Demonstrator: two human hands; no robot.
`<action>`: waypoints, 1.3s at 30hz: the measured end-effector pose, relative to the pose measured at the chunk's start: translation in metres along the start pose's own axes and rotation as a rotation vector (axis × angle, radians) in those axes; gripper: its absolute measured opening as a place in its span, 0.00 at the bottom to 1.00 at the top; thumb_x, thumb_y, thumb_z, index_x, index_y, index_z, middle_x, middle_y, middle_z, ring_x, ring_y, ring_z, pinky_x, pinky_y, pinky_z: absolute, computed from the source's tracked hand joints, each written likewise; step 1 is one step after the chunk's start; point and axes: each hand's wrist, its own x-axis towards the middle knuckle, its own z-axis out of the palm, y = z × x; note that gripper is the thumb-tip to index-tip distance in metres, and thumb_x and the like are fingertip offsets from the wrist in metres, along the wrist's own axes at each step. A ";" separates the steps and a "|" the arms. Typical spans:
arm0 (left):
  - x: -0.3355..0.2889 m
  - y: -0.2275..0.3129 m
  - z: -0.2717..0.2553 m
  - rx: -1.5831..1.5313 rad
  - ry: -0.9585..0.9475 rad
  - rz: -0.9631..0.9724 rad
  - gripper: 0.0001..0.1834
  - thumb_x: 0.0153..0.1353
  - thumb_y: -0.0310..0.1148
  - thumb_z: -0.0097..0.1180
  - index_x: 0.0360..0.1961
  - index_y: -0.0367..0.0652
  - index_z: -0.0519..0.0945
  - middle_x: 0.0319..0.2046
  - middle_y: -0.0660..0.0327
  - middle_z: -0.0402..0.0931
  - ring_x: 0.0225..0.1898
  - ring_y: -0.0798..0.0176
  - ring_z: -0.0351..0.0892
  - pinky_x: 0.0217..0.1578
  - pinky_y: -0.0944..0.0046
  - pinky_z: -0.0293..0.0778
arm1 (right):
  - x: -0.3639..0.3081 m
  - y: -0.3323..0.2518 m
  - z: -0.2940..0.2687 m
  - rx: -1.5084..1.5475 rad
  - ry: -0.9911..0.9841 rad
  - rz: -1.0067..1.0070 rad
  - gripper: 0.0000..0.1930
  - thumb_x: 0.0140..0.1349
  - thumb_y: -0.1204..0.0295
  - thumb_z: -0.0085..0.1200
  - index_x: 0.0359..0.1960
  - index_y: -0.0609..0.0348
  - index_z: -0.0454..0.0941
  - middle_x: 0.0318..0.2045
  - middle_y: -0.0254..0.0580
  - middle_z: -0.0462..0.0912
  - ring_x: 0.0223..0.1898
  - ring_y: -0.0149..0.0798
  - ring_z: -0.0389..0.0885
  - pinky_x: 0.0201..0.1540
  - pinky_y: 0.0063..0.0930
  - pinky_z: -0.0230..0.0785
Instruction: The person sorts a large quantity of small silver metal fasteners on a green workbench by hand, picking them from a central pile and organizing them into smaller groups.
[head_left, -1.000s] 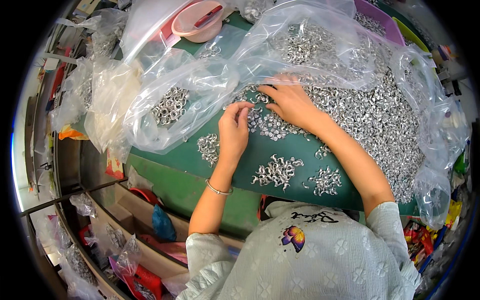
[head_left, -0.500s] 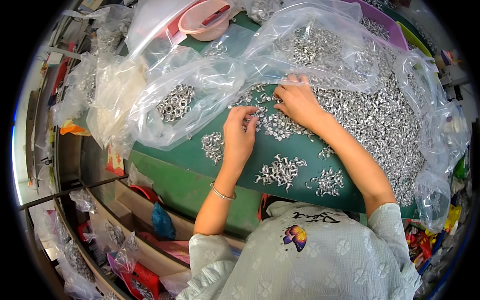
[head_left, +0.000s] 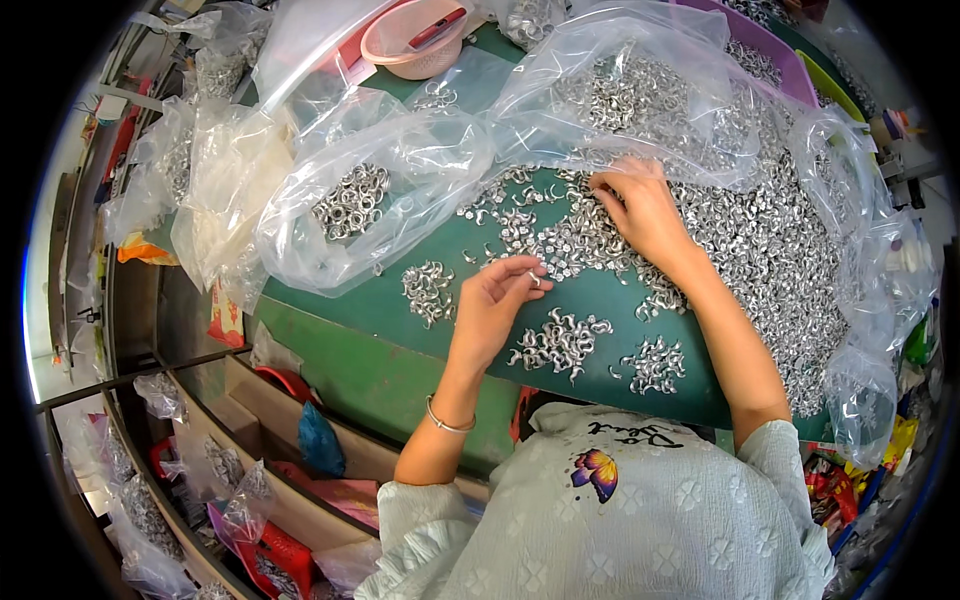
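My left hand [head_left: 492, 308] is raised just over the table, thumb and fingertips pinched on a small curved silver metal piece [head_left: 535, 279]. Spread across the table, a large heap of similar metal pieces [head_left: 745, 235] reaches toward my right hand [head_left: 645, 212]. That hand lies at the heap's left part, fingers bent and thumb a little apart; some fingertips are hidden. Nearer me are three smaller piles: one left of my left hand [head_left: 428, 293], a middle pile [head_left: 562, 342] and a right pile [head_left: 654, 364].
A clear plastic bag [head_left: 400, 235] holds silver rings at the left. Another clear sheet [head_left: 690, 130] covers part of the heap. At the back stand a pink bowl [head_left: 385, 48] with a red tool and a purple bin [head_left: 783, 50]. Divided shelves [head_left: 240, 405] lie at lower left.
My left hand has moved down and right, away from the loose pieces, and a small piece now shows in its fingertips. My right hand has shifted right over the heap.
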 end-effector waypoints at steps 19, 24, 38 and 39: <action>-0.031 -0.011 0.005 0.320 0.008 0.069 0.13 0.61 0.17 0.53 0.48 0.32 0.77 0.42 0.56 0.82 0.38 0.71 0.80 0.34 0.74 0.73 | -0.054 -0.041 -0.005 0.301 -0.223 -0.117 0.06 0.53 0.72 0.61 0.28 0.59 0.78 0.28 0.41 0.79 0.37 0.45 0.76 0.43 0.37 0.65; -0.038 -0.010 0.007 0.580 0.062 0.123 0.12 0.57 0.17 0.56 0.43 0.35 0.81 0.39 0.59 0.82 0.33 0.71 0.80 0.29 0.70 0.72 | -0.055 -0.055 0.004 0.204 -0.212 -0.129 0.05 0.53 0.73 0.60 0.28 0.60 0.78 0.27 0.42 0.79 0.35 0.45 0.76 0.41 0.36 0.66; -0.023 -0.013 0.004 0.989 0.177 0.599 0.15 0.58 0.23 0.55 0.49 0.38 0.75 0.45 0.54 0.74 0.46 0.51 0.72 0.45 0.57 0.66 | -0.018 -0.040 0.027 0.268 0.005 -0.125 0.05 0.57 0.75 0.56 0.34 0.61 0.79 0.33 0.44 0.77 0.40 0.49 0.75 0.46 0.39 0.67; -0.020 -0.012 0.008 1.042 0.163 0.575 0.15 0.58 0.23 0.55 0.48 0.38 0.75 0.46 0.54 0.73 0.47 0.51 0.71 0.45 0.56 0.65 | -0.008 -0.042 0.035 0.217 0.042 -0.149 0.06 0.57 0.75 0.56 0.36 0.62 0.79 0.34 0.44 0.77 0.41 0.48 0.75 0.47 0.38 0.66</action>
